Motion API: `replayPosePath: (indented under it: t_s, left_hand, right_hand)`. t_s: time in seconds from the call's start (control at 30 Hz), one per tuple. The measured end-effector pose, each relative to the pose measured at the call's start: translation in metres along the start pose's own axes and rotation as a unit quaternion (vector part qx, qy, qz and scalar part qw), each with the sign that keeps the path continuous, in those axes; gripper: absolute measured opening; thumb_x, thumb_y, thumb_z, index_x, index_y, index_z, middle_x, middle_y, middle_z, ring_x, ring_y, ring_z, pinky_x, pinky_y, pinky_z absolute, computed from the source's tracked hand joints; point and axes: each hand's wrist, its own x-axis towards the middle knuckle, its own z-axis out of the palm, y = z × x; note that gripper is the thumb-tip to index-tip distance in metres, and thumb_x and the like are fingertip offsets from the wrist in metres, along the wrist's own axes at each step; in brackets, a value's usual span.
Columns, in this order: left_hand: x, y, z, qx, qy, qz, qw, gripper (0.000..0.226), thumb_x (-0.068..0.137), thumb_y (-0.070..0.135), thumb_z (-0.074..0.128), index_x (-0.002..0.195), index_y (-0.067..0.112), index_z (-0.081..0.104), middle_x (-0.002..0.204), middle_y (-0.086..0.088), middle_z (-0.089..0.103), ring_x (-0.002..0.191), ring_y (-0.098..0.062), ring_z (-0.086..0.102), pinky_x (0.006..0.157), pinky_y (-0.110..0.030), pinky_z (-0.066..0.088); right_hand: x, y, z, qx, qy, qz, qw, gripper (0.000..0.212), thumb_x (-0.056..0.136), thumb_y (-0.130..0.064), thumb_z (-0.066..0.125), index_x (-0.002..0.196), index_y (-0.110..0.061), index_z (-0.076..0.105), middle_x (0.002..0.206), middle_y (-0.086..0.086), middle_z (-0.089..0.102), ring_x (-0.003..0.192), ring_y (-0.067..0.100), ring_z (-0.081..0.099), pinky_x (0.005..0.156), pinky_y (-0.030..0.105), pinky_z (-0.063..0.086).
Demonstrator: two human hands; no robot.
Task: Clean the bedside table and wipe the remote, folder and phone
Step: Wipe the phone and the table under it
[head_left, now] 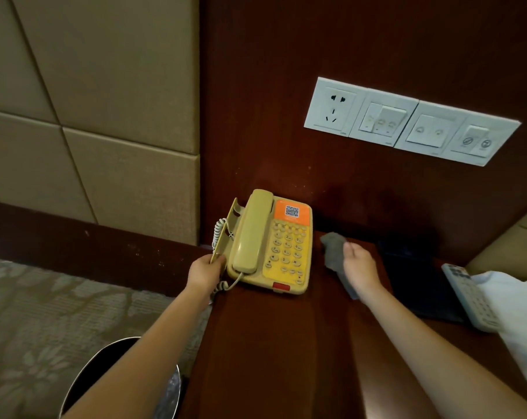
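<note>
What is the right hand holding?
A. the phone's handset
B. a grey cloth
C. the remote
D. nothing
B: the right hand grips the grey cloth just right of the phone. The handset lies on the phone, and the remote lies apart at the far right.

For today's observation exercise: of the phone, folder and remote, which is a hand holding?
The phone: the left hand grips its left edge. The folder and remote lie untouched at the right, past the right hand with the cloth.
</note>
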Motion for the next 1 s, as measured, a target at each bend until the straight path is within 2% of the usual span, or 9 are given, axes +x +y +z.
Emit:
replayPosePath:
  t_s: [0.23,0.33,0.37,0.43,0.53,0.63,0.8,0.9,1.0]
  left_hand:
    - [-0.002,0.007,0.001,-0.007,0.033,0.063,0.997,0.022,0.1,0.017,0.044,0.088,0.01,0.061,0.081,-0.005,0.058,0.076,-0.014,0.052,0.064,-0.025,0.041]
    - [-0.005,0.018,0.001,-0.053,0.015,0.061,0.997,0.023,0.101,0.021,0.042,0.083,0.015,0.056,0.08,-0.002,0.055,0.067,-0.007,0.047,0.056,-0.017,0.042]
    - [-0.006,0.02,0.001,-0.071,-0.001,0.052,0.996,0.02,0.101,0.024,0.043,0.089,0.015,0.057,0.082,0.0,0.057,0.07,-0.005,0.049,0.062,-0.018,0.042]
    - [-0.006,0.022,0.0,-0.096,-0.042,0.04,0.994,0.026,0.097,0.035,0.049,0.105,0.012,0.058,0.095,0.0,0.063,0.085,-0.008,0.055,0.08,-0.028,0.039]
    - [-0.007,0.024,-0.007,-0.115,-0.093,0.033,0.988,0.065,0.074,0.055,0.066,0.119,0.01,0.057,0.112,-0.006,0.067,0.107,-0.021,0.06,0.093,-0.036,0.044]
    - [-0.014,0.025,-0.011,-0.11,-0.142,0.056,0.982,0.062,0.07,0.049,0.068,0.118,0.009,0.058,0.11,-0.007,0.069,0.104,-0.019,0.063,0.081,-0.028,0.047]
    - [-0.023,0.022,-0.027,-0.144,-0.125,0.072,0.979,0.064,0.069,0.04,0.071,0.122,0.009,0.054,0.111,-0.008,0.068,0.094,-0.015,0.066,0.07,-0.022,0.048]
    - [-0.028,0.015,-0.045,-0.154,-0.115,0.068,0.979,0.069,0.066,0.042,0.073,0.123,0.009,0.053,0.108,-0.008,0.069,0.091,-0.016,0.068,0.072,-0.025,0.05]
    - [-0.035,0.002,-0.064,-0.176,-0.104,0.068,0.976,0.069,0.069,0.045,0.076,0.123,0.01,0.052,0.114,-0.013,0.067,0.099,-0.023,0.067,0.084,-0.037,0.052]
  right_hand:
    - [0.0,-0.037,0.033,0.219,-0.07,0.147,0.962,0.04,0.104,-0.029,0.034,0.137,-0.009,0.045,0.134,0.012,0.053,0.124,0.029,0.049,0.099,0.038,0.039]
    - [-0.002,-0.044,0.032,0.266,-0.08,0.153,0.949,0.032,0.103,-0.024,0.04,0.129,-0.006,0.049,0.116,0.012,0.059,0.099,0.023,0.056,0.082,0.031,0.04]
    - [-0.003,-0.044,0.032,0.279,-0.078,0.151,0.945,0.03,0.102,-0.022,0.043,0.126,-0.006,0.05,0.107,0.009,0.058,0.092,0.02,0.054,0.079,0.03,0.04]
    - [-0.007,-0.045,0.033,0.285,-0.074,0.146,0.944,0.027,0.101,-0.02,0.045,0.123,-0.006,0.051,0.099,0.006,0.055,0.086,0.017,0.052,0.078,0.031,0.04]
    - [-0.01,-0.043,0.038,0.283,-0.069,0.14,0.946,0.017,0.1,-0.017,0.047,0.114,-0.008,0.053,0.1,0.008,0.059,0.082,0.016,0.055,0.069,0.028,0.043]
    - [-0.014,-0.041,0.041,0.286,-0.057,0.134,0.947,0.015,0.099,-0.014,0.048,0.111,-0.007,0.054,0.106,0.012,0.063,0.085,0.019,0.06,0.065,0.027,0.048]
    - [-0.029,-0.043,0.055,0.301,-0.05,0.128,0.944,0.018,0.098,-0.012,0.049,0.115,-0.007,0.052,0.106,0.012,0.063,0.091,0.021,0.062,0.065,0.028,0.049]
    - [-0.043,-0.051,0.064,0.318,-0.049,0.123,0.939,0.018,0.097,-0.01,0.05,0.115,-0.009,0.049,0.102,0.009,0.061,0.089,0.019,0.061,0.063,0.027,0.049]
    - [-0.057,-0.058,0.077,0.321,-0.054,0.124,0.937,0.015,0.096,-0.01,0.051,0.11,-0.012,0.047,0.1,0.007,0.061,0.093,0.021,0.062,0.073,0.034,0.053]
